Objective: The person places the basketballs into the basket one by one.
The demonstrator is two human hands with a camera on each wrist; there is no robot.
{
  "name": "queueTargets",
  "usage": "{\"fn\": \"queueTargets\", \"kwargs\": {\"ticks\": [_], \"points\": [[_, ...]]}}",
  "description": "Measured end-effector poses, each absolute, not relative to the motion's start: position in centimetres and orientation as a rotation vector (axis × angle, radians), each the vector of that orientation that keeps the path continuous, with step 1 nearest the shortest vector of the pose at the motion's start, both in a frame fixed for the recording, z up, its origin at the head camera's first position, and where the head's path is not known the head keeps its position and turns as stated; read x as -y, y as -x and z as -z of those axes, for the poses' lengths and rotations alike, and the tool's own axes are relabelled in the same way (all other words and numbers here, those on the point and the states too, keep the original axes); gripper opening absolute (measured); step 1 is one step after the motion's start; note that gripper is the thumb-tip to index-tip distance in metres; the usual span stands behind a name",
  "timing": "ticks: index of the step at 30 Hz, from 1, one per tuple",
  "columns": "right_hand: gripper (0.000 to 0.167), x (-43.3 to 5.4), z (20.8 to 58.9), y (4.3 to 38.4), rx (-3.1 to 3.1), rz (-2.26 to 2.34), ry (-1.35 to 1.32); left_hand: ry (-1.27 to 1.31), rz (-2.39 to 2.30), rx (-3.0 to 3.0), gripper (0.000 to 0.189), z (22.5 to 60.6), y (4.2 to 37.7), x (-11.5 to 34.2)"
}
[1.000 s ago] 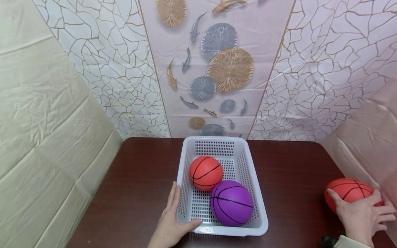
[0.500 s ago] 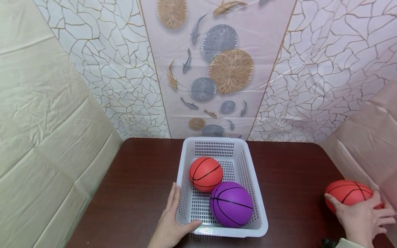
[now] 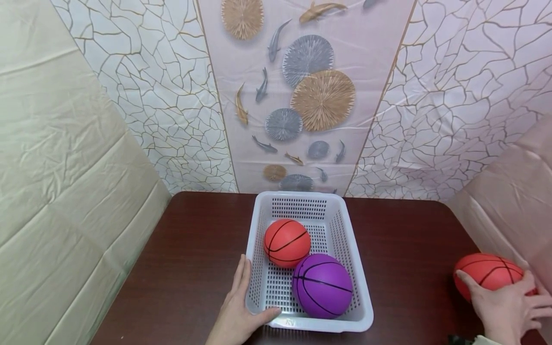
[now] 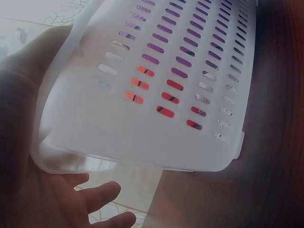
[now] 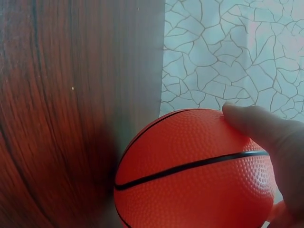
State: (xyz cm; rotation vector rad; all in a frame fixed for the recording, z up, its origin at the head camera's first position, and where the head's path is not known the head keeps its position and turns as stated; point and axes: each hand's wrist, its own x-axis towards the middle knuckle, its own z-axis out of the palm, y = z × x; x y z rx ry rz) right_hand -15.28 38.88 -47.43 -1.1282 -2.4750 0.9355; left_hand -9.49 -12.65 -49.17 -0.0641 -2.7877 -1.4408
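My left hand (image 3: pixel 235 309) rests against the near left corner of a white perforated plastic basket (image 3: pixel 366 306). Its fingers lie along the outer left side and its thumb on the front rim; several fingertips show past the rim in the left wrist view. Inside the basket are a small red basketball (image 3: pixel 287 243) and a larger purple basketball (image 3: pixel 322 286), side by side. Far to the right, my right hand (image 3: pixel 504 306) grips another red basketball (image 3: pixel 487 273) with thumb and fingers spread over its near side. The right wrist view shows this ball (image 5: pixel 190 175) close, with the thumb on top.
The dark brown wooden table (image 3: pixel 189 258) carries the basket in its middle. Behind stands a patterned cloth wall (image 3: pixel 293 120) with fish and round leaf motifs. Padded beige panels (image 3: pixel 77 191) flank both sides, the right one close beside the right hand.
Both hands keep nearly the same places, and the balls in the basket stay put. The whole head view has shifted slightly downward.
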Motion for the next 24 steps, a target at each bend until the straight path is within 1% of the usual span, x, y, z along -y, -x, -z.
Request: {"fn": "queueTargets", "kwargs": {"ticks": [7, 16, 24], "points": [[0.115, -38.7, 47.4, 15.3, 2.427, -0.97, 1.069, 0.065, 1.444, 2.783, 0.119, 49.2, 9.4, 12.7], [0.116, -38.4, 46.6, 15.1, 2.31, -1.041, 0.999, 0.083, 1.445, 2.774, 0.118, 49.3, 9.6, 12.7], [0.118, -37.9, 45.6, 15.5, 2.323, -1.061, 0.958, 0.111, 1.428, 2.764, 0.119, 49.2, 9.6, 12.8]]}}
